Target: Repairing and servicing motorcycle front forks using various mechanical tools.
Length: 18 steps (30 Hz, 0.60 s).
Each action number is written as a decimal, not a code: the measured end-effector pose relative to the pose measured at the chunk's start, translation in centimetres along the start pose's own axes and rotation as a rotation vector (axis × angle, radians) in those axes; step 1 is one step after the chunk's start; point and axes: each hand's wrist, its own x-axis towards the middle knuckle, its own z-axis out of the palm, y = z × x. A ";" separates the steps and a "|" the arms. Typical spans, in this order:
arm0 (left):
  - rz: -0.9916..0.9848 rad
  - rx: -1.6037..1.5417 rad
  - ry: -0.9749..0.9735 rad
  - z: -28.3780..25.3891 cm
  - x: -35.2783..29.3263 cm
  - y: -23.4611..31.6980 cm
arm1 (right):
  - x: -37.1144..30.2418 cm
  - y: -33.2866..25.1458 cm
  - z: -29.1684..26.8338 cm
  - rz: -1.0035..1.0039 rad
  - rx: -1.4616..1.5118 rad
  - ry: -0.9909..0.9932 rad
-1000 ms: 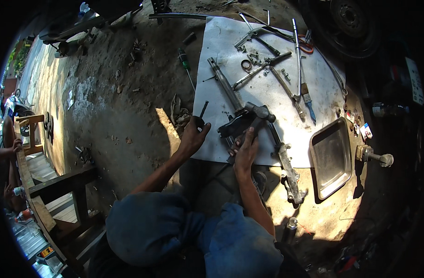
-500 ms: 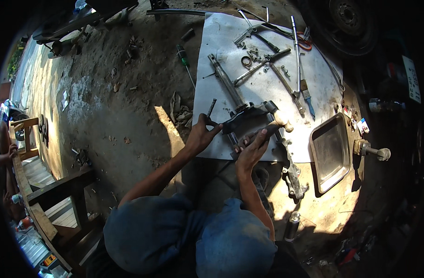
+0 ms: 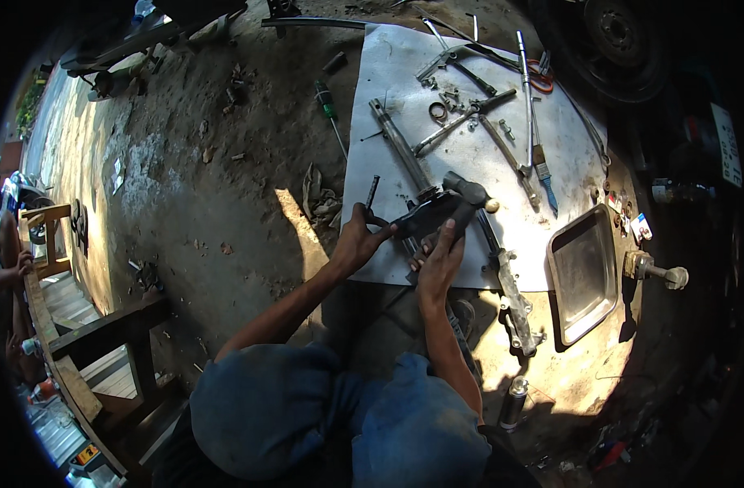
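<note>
My right hand (image 3: 439, 264) is wrapped round the handle of a ball-peen hammer (image 3: 467, 192). The hammer's head lies over the right end of a dark fork clamp (image 3: 417, 221); I cannot tell whether they touch. From the clamp a long greasy steering stem (image 3: 398, 145) points up and left across the white sheet. At the clamp's left end, my left hand (image 3: 359, 242) is closed on a short dark metal rod (image 3: 374, 190) that sticks up past the fingers. A fork leg (image 3: 512, 297) extends below the clamp on the right. The hands partly hide the clamp's lower side.
The white sheet (image 3: 486, 252) carries loose bolts, a ratchet handle (image 3: 525, 98) and a blue brush (image 3: 544, 180). A metal tray (image 3: 557, 285) stands right of the fork leg. A green screwdriver (image 3: 325, 99) lies left, a spray can (image 3: 513, 404) below, and a wooden frame (image 3: 104, 325) at far left.
The hammer's head has moved a little to the left and turned, now over the clamp's right end. My left hand keeps its hold on the rod. The whole view has shifted slightly.
</note>
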 end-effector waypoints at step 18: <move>0.029 -0.413 -0.050 -0.2 2.4 -4.7 | 4.3 -8.7 -8.0 -1.073 -1.554 -0.843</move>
